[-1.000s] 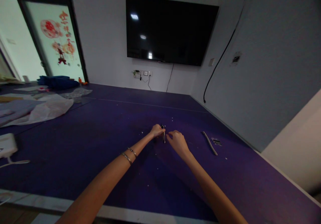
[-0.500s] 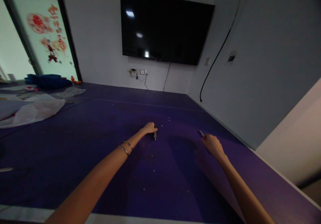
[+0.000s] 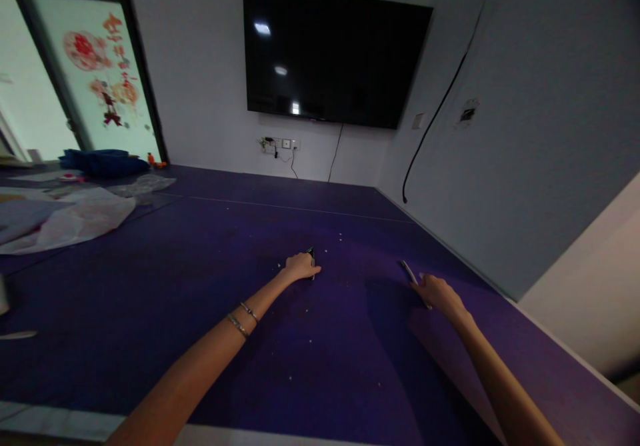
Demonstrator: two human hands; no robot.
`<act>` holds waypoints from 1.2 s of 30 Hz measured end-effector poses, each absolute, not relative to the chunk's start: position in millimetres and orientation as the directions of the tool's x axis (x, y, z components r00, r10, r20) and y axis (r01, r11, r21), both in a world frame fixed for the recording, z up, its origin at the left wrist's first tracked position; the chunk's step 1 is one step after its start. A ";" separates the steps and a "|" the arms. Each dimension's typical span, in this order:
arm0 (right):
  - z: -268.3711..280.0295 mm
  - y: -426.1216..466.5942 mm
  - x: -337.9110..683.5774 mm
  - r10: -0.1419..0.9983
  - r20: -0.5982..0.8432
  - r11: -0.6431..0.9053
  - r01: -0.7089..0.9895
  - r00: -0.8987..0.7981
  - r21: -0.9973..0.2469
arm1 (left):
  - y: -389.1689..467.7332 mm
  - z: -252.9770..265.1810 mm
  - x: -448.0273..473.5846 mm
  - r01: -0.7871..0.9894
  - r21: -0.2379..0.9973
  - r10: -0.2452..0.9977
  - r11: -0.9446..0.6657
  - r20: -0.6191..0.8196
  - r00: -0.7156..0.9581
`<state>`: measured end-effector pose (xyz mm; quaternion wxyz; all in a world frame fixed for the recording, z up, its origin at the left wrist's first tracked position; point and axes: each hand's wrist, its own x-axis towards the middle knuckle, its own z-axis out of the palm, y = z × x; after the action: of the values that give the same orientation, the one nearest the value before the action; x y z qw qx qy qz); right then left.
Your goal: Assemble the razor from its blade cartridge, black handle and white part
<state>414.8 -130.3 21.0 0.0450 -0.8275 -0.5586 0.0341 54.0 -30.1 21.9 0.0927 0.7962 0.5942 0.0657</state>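
My left hand (image 3: 300, 267), with two bracelets on the forearm, is closed around a small dark flat object with a pale edge (image 3: 313, 254). Only its ends show past the fingers, so its kind is unclear. It touches or hovers just over the purple tabletop (image 3: 225, 366). Off to the right, my right hand (image 3: 439, 294) pinches a slim greyish stick-like thing (image 3: 409, 271) at its nearer part. The stick's far end points forward and left. Small white bits (image 3: 341, 237) lie scattered on the tabletop between and in front of the hands.
Translucent plastic sheets (image 3: 95, 219) and a dark blue cloth bundle (image 3: 107, 163) lie at the left. A pale flat strip (image 3: 19, 335) rests at the left edge. A black cable (image 3: 435, 119) hangs along the right wall. A television (image 3: 335, 56) is mounted ahead.
My left hand has come slightly nearer and turned over its dark object. My right hand has shifted back and right along the stick, and more of the stick shows.
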 end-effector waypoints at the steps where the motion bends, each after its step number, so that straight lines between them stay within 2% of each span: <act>1: 19.8 -130.3 415.7 0.925 -0.014 -0.379 0.919 0.380 -0.106 | -32.2 20.2 54.2 0.934 0.220 0.957 -0.280 -0.009 0.289; 6: 14.4 -130.4 417.8 0.916 -0.039 -0.400 0.913 0.398 -0.077 | -34.7 15.4 53.7 0.929 0.224 0.953 -0.294 -0.004 0.302; 11: 17.8 -131.1 409.1 0.938 -0.070 -0.345 0.936 0.341 -0.067 | -32.6 14.9 49.8 0.921 0.237 0.947 -0.310 -0.009 0.321; 21: 31.1 -123.3 288.5 0.978 0.126 -0.158 0.983 0.169 -0.093 | -37.7 13.5 47.2 0.906 0.277 0.946 -0.319 0.039 0.322; 28: 30.0 -103.8 208.9 0.992 0.129 -0.002 0.998 0.010 -0.060 | -41.9 16.9 48.5 0.921 0.269 0.958 -0.283 0.033 0.285; 36: 28.2 -92.2 192.9 0.995 0.101 0.038 0.993 -0.026 -0.112 | -41.7 15.9 48.5 0.918 0.268 0.956 -0.291 0.042 0.290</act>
<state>192.9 -92.2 28.2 0.0755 -0.6936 -0.7164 0.0050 48.5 -41.7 15.9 0.0965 0.7974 0.5877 0.0973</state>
